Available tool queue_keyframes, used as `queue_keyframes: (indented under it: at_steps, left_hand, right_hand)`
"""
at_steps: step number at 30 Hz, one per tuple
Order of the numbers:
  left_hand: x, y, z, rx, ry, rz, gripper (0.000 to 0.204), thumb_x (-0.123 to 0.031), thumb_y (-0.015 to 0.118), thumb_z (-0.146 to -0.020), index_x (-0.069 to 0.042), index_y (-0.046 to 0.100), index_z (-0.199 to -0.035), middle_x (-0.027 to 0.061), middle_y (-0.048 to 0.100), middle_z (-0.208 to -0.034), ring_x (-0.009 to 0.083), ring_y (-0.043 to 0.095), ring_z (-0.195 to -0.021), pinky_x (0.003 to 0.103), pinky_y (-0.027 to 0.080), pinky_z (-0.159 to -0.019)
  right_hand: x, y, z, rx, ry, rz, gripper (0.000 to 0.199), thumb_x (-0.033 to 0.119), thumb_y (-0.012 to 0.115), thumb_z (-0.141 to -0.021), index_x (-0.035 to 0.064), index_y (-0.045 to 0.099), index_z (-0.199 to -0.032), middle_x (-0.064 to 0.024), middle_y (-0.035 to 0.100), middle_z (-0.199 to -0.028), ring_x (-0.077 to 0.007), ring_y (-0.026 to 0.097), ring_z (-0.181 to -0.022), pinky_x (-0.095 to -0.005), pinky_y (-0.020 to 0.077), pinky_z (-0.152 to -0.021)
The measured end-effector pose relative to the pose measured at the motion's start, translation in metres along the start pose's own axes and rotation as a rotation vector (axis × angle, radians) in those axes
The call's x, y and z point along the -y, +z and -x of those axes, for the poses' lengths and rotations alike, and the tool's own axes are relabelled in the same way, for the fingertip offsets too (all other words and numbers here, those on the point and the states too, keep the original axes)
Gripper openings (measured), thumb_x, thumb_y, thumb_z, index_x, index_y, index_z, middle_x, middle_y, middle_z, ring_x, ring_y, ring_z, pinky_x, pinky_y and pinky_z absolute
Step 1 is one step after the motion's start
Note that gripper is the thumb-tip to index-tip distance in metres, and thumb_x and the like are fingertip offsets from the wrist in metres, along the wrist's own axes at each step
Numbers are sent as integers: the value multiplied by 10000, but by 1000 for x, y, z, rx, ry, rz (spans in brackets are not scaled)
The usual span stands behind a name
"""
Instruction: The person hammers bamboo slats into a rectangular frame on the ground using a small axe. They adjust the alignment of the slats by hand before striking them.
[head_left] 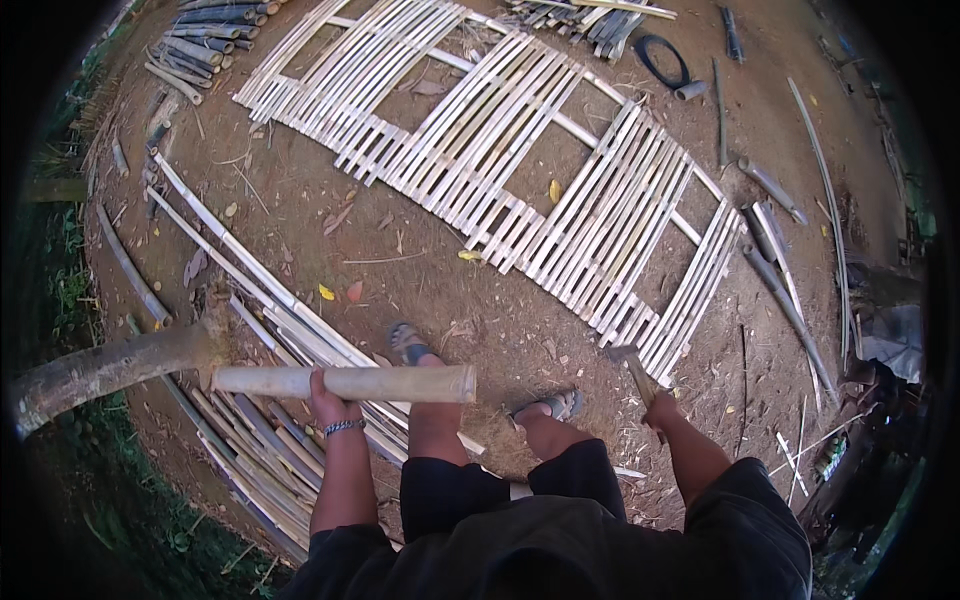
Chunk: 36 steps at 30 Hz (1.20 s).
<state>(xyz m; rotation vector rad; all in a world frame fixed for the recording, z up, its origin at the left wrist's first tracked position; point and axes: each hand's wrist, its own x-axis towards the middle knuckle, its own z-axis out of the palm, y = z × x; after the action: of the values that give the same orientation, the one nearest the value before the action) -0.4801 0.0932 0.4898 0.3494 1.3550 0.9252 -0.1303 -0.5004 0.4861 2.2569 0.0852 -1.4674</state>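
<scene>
A thick, pale bamboo pole (410, 384) lies crosswise in front of me, its left end against a stump-like knob on a bent tree trunk (120, 365). My left hand (330, 402), with a bracelet at the wrist, is wrapped round the pole left of its middle. Out to the right, my right hand (661, 412) grips a hatchet-like tool (638, 374) by its wooden handle. Its small dark metal head points away from me, near the closest corner of a bamboo slat panel (480, 130). The exact shape of the head is hard to make out.
Long split bamboo strips (265, 285) and poles (270, 450) lie on the ground at the left. Bamboo stacks (205, 45) stand at the far left. On the right are loose bamboo poles (790, 300) and a black ring-shaped coil (660, 60).
</scene>
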Motion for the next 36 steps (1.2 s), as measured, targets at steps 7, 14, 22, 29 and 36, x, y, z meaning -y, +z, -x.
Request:
queue_keyframes:
  at_steps: [7, 14, 22, 29, 36]
  left_hand:
    - [-84, 8, -70, -229, 13, -192, 530, -160, 777, -865, 49, 517, -1277, 170, 625, -1175, 301, 662, -964, 461, 589, -847]
    - [-188, 64, -156, -84, 45, -181, 627, -87, 757, -877, 9, 411, -1390, 175, 573, -1287, 315, 622, -1095, 500, 566, -907]
    - [-265, 199, -241, -48, 160, -197, 736, -88, 777, -875, 0, 346, -1466, 188, 553, -1361, 327, 620, -1148, 477, 567, -918]
    - [-299, 293, -335, 15, 205, -172, 697, -13, 722, -859, -39, 370, -1460, 165, 569, -1312, 310, 619, -1146, 454, 538, -978]
    - [-282, 352, -428, 118, 105, -262, 638, -25, 747, -849, -70, 425, -1397, 133, 580, -1245, 307, 617, -1130, 482, 542, -967]
  right_hand:
    - [-23, 45, 88, 8, 144, 118, 494, 360, 900, -749, -26, 761, -1025, -172, 765, -925, -276, 762, -826, -357, 612, -727]
    - [188, -41, 130, 192, 22, -368, 260, 126, 812, -821, -35, 721, -1005, -144, 748, -788, -239, 721, -626, -394, 581, -560]
    - [393, -124, 146, -140, -197, -496, 635, 387, 791, -822, -34, 598, -1256, -272, 707, -1047, -389, 713, -949, -446, 560, -854]
    - [521, -195, 94, -33, -214, -381, 668, 509, 682, -881, -91, 631, -1172, -318, 705, -1059, -441, 710, -995, -486, 550, -886]
    - [608, -244, 90, -124, -55, -562, 639, 456, 697, -911, -65, 566, -1258, -311, 683, -1161, -454, 666, -1108, -493, 530, -951]
